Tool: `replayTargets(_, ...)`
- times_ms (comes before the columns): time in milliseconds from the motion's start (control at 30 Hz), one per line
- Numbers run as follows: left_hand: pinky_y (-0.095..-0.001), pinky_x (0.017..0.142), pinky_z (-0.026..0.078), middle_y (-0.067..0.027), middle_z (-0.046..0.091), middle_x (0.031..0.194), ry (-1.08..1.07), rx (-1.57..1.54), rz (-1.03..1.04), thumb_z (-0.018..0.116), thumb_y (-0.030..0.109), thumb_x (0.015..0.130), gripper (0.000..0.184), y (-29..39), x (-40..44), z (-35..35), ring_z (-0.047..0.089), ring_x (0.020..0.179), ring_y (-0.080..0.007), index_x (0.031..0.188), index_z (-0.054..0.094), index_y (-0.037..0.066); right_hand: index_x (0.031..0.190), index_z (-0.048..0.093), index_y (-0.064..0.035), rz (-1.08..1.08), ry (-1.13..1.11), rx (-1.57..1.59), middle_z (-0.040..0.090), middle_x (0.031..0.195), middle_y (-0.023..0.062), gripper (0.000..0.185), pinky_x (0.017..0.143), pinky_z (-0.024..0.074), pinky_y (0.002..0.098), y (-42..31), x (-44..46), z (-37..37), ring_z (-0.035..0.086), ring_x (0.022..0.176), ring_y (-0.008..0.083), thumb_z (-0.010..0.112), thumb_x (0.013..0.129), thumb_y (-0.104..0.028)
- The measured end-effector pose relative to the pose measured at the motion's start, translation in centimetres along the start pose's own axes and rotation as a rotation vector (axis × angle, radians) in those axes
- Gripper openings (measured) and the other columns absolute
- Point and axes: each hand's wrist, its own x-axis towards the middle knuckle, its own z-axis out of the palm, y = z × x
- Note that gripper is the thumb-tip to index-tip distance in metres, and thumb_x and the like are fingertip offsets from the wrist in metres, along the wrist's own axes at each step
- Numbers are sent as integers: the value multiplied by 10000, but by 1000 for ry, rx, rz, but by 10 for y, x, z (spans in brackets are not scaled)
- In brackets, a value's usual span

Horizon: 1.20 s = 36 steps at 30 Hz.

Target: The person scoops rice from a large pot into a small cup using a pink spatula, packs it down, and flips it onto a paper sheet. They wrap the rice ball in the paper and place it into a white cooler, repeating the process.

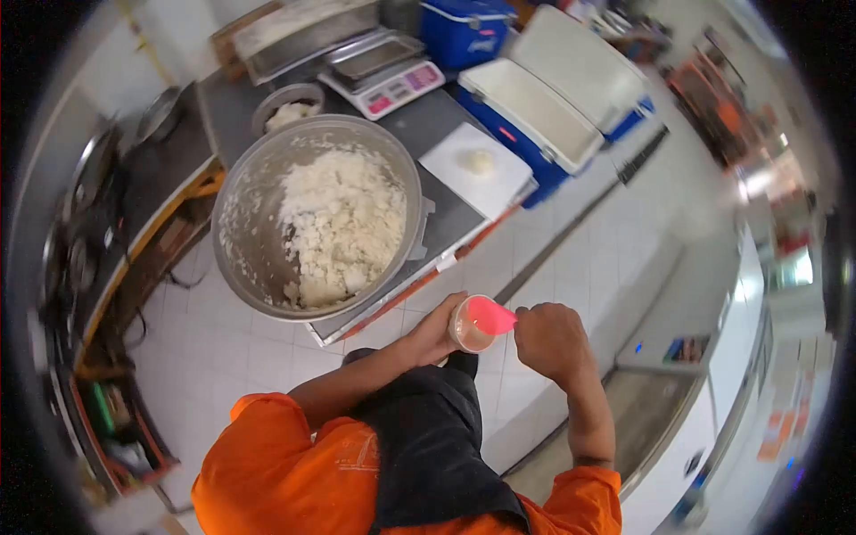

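Note:
My left hand (432, 333) is wrapped round a small clear cup (469, 333) above the floor, just off the table's front corner. A pink scoop (489, 315) is at the cup's mouth, and my right hand (550, 341) grips its handle end. What the cup holds is hard to make out. Beyond my left hand, a big metal bowl (236, 201) on the table contains a crumbly white mass (346, 223).
On the dark table (437, 129) are a scale (383, 87), a small bowl (287, 109) and a white sheet (477, 169) with a pale lump. Behind stand an open blue cooler (535, 116) and a closed one (464, 34). A white freezer (687, 437) is at right.

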Motion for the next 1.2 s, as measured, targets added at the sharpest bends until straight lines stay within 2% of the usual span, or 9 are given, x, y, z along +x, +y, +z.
replayTargets(67,-388,862,518,-39,633,1139,-57,-33,223,319,474,1042,468,1,14,-6,617,1041,-175,1205,573,115,785,664,-36,-115,0,1,635,688,188,143,637,484,500,28,30,-15,622,689,389,594,824,-155)
replayTargets(100,-395,892,507,-45,620,1197,131,-95,289,317,449,1048,467,10,6,13,607,1076,-179,1259,548,102,770,668,-40,-218,9,44,636,683,190,144,663,494,503,39,46,-23,634,706,387,590,818,-152)
replayTargets(233,-419,947,492,-68,582,1303,217,-188,592,343,439,1042,497,-1,5,9,584,1145,-209,1349,500,81,804,679,-61,-558,-41,138,643,695,177,135,708,499,496,65,114,-66,640,737,386,595,830,-163)
replayTargets(333,-418,978,478,-76,583,1298,462,-520,633,352,457,1036,505,-18,-29,19,581,1148,-225,1332,510,79,911,712,-96,-736,0,217,625,695,180,141,662,467,476,33,176,-87,612,718,379,599,855,-159)
replayTargets(600,-386,808,490,-66,571,1094,888,-975,1188,395,549,992,520,-41,-56,-38,569,1018,-225,1240,501,105,991,675,57,-1116,5,-96,668,730,226,254,649,538,482,-142,323,58,682,708,385,522,881,-113)
replayTargets(667,-364,878,496,-107,546,1169,1313,-773,1363,565,512,946,560,-22,-54,-62,572,1034,-212,1269,467,65,962,675,58,-1155,-18,-141,673,743,228,238,651,542,476,-160,341,85,686,713,379,529,865,-103)
replayTargets(833,-280,806,452,-97,548,1067,1750,-572,1172,661,346,946,518,12,-58,-82,520,954,-150,1265,435,6,897,682,52,-1271,-162,-235,678,766,235,211,666,545,468,-176,373,119,689,741,379,572,815,-109)
replayTargets(1033,-284,830,448,-109,565,1081,1758,-421,1194,629,314,972,474,7,-58,-88,524,962,-146,1269,432,2,862,708,-17,-1185,-555,-183,679,807,242,201,743,527,494,-187,380,127,677,803,406,610,822,-188)
replayTargets(1200,-285,841,456,-105,572,1067,1768,-430,1238,617,311,979,461,9,-59,-88,540,954,-153,1268,431,3,816,679,16,-1334,-776,-134,661,772,245,207,696,506,486,-196,380,130,652,757,423,590,821,-170)
